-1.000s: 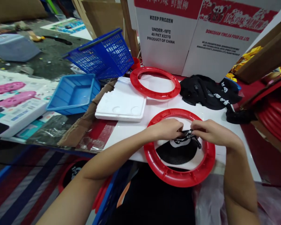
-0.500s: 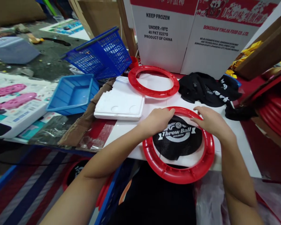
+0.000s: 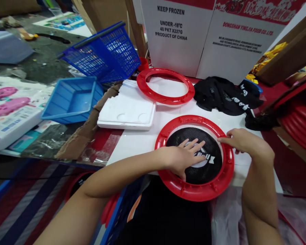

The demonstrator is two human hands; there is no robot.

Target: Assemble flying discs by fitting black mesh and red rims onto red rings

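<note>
A red plastic ring (image 3: 163,170) lies near the front of the white work surface, with a round black mesh disc (image 3: 181,136) inside it. The disc carries white lettering, partly covered by my left hand (image 3: 188,156). That hand is flat on the mesh, fingers spread. At the ring's upper right side, my right hand (image 3: 241,140) is closed at the rim, one digit reaching across to the inner edge. Behind lies a second red ring (image 3: 148,90), partly over a white foam piece (image 3: 129,109). A heap of black mesh pieces (image 3: 219,93) sits at the back right.
On the left stand a light-blue tray (image 3: 66,102) and a tilted blue basket (image 3: 102,54). A large white carton (image 3: 178,51) rises behind the surface. Stacked red rings (image 3: 301,122) are at the right. Torn cardboard (image 3: 84,132) edges the left side.
My left hand has left the ring's top rim and now lies spread on the mesh disc. My right hand has shifted right and down along the rim. The disc looks flatter and fuller.
</note>
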